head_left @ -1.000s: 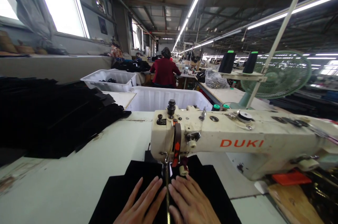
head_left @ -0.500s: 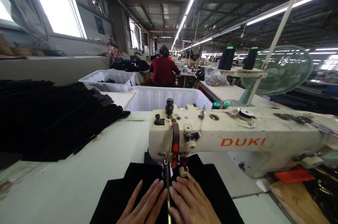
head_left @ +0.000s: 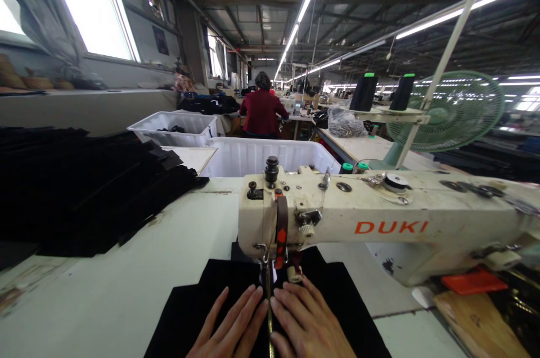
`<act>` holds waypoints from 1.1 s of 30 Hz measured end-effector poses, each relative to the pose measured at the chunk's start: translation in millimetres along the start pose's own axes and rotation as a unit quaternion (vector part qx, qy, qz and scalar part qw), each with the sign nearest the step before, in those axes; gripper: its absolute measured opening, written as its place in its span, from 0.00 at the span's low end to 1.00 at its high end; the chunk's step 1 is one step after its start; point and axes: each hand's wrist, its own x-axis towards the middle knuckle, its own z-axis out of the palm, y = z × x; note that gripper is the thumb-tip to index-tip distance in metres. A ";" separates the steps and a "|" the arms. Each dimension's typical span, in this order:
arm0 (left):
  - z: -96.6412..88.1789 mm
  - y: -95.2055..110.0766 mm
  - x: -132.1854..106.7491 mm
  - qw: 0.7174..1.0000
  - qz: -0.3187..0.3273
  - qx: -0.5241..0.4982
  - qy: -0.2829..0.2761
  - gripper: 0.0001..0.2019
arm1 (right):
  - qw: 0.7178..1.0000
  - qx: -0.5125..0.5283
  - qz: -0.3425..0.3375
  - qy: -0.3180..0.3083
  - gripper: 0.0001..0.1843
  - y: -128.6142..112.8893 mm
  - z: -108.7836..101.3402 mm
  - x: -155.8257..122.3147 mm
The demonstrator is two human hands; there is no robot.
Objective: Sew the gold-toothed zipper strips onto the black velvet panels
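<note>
Black fabric [head_left: 189,304] lies flat under the head of a white sewing machine [head_left: 329,217]. A narrow gold-toothed zipper [head_left: 270,321] runs down its middle to the presser foot, where the needle area is partly hidden. On the left side of the zipper, my left hand [head_left: 234,327] presses flat on the fabric, fingers stretched out. My right hand [head_left: 310,321] lies flat just right of it, fingertips near a small cream-coloured piece [head_left: 294,274] beside the foot. Neither hand grips anything.
A tall stack of black fabric pieces [head_left: 93,189] covers the table's left side. White plastic bins [head_left: 270,155] stand behind the machine. Thread cones [head_left: 363,93] and a green fan [head_left: 442,113] are at right. A person in dark red [head_left: 262,113] sits ahead, facing away.
The camera view has shifted very slightly. Both hands, the fabric and the zipper keep the same place relative to the machine.
</note>
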 end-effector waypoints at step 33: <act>-19.7 -14.7 21.0 0.995 -0.044 -0.083 -0.038 0.34 | 0.999 0.015 0.035 0.002 0.15 11.7 2.2 20.0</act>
